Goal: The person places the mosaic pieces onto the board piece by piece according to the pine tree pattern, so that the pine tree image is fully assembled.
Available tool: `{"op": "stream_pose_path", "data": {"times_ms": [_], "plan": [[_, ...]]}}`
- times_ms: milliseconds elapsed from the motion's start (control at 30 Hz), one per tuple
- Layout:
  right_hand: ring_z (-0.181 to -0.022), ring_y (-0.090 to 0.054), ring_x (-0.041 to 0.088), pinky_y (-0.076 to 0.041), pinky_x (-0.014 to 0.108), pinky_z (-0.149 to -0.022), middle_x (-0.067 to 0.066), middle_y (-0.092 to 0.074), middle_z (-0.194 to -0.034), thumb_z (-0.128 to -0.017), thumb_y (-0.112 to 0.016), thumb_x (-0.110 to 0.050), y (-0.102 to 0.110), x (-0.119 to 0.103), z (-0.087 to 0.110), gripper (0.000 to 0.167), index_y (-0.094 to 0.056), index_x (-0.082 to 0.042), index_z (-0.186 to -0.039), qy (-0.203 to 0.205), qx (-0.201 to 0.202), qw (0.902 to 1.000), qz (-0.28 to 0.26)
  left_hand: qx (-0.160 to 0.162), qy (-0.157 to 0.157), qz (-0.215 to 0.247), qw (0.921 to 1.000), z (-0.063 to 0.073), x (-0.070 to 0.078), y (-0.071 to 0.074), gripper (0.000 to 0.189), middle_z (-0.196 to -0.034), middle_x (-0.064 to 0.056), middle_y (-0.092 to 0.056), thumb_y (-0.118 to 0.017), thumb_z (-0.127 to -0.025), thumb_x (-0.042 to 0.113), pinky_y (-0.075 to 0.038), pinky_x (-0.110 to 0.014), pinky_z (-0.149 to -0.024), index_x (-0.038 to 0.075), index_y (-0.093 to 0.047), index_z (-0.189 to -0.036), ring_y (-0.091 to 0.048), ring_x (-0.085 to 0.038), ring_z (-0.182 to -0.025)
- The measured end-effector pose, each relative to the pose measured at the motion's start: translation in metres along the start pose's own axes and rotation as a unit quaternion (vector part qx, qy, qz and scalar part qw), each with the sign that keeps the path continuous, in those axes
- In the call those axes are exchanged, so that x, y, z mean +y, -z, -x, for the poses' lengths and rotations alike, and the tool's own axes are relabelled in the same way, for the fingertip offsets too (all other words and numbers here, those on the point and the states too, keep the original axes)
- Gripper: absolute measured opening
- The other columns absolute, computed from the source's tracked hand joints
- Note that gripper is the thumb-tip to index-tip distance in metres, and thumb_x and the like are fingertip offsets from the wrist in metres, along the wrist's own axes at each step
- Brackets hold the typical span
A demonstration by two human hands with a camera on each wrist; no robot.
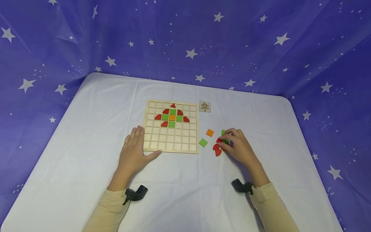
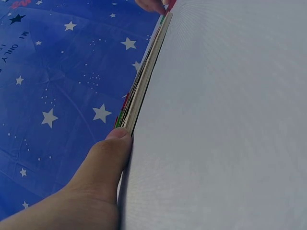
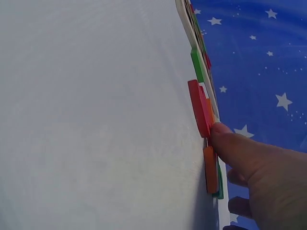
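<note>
A square wooden grid board (image 1: 185,139) lies on the table, with red, green and orange pieces set in its upper part. My left hand (image 1: 132,151) rests at its lower left corner, fingers straight along the left side; the thumb (image 2: 108,153) touches the front edge. To the right of the board, my right hand (image 1: 240,146) pinches a red quarter-circle piece (image 1: 218,140) between thumb and index finger, low over a small cluster. Two more red quarter-circles (image 1: 216,147) lie just below. Green pieces (image 1: 223,132) and a bit of orange are partly hidden under that hand.
A loose orange square (image 1: 210,132) and a green square (image 1: 203,142) lie between the board and the right hand. A small picture card (image 1: 205,106) with a gridded pattern is beside the board's upper right corner. A starry blue curtain (image 1: 185,42) borders the white-covered table.
</note>
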State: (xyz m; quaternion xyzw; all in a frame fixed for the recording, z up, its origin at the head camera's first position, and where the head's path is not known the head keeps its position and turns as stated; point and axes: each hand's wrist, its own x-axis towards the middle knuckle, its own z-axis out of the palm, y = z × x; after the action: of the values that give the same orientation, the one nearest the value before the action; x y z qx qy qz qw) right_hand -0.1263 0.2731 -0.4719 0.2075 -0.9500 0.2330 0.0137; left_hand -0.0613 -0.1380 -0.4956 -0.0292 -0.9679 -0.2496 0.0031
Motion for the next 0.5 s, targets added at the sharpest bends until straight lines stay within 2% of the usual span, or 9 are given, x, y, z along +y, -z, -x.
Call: {"op": "stream_pose_path", "data": {"times_ms": [100,300,500], "plan": [[-0.102,-0.048,0.02,-0.045,0.039,-0.082,0.0,-0.06,-0.113,-0.086,-0.078,-0.028,-0.0003,-0.0003,-0.0027,0.023,-0.076,-0.018,-0.106,0.007,0.003,1.0,0.002,0.003,0.001,0.0,1.0,-0.0003,-0.0007,0.0001,0.121,-0.165,-0.021,-0.014,-0.064,-0.079,0.073,-0.012,-0.054,-0.125,-0.002,-0.011,-0.158,-0.01,-0.037,-0.155],[-0.107,-0.047,0.022,-0.046,0.041,-0.088,0.001,-0.061,-0.116,-0.09,-0.072,-0.02,0.0001,0.0005,-0.0032,0.024,-0.075,-0.019,-0.114,0.02,-0.023,0.9995,0.001,0.007,-0.004,-0.002,1.0,0.0001,-0.0022,-0.001,0.121,-0.166,-0.02,-0.014,-0.06,-0.079,0.077,-0.013,-0.054,-0.125,-0.001,-0.011,-0.158,-0.011,-0.037,-0.155],[-0.106,-0.051,0.024,-0.048,0.043,-0.089,0.004,-0.065,-0.111,-0.089,-0.075,-0.024,0.0018,-0.0008,-0.0024,0.027,-0.076,-0.013,-0.113,0.002,-0.023,0.9997,-0.002,0.007,-0.004,-0.005,1.0,0.0007,-0.0024,-0.0019,0.123,-0.166,-0.019,-0.014,-0.058,-0.078,0.08,-0.013,-0.054,-0.125,-0.001,-0.011,-0.158,-0.011,-0.037,-0.155]]}}
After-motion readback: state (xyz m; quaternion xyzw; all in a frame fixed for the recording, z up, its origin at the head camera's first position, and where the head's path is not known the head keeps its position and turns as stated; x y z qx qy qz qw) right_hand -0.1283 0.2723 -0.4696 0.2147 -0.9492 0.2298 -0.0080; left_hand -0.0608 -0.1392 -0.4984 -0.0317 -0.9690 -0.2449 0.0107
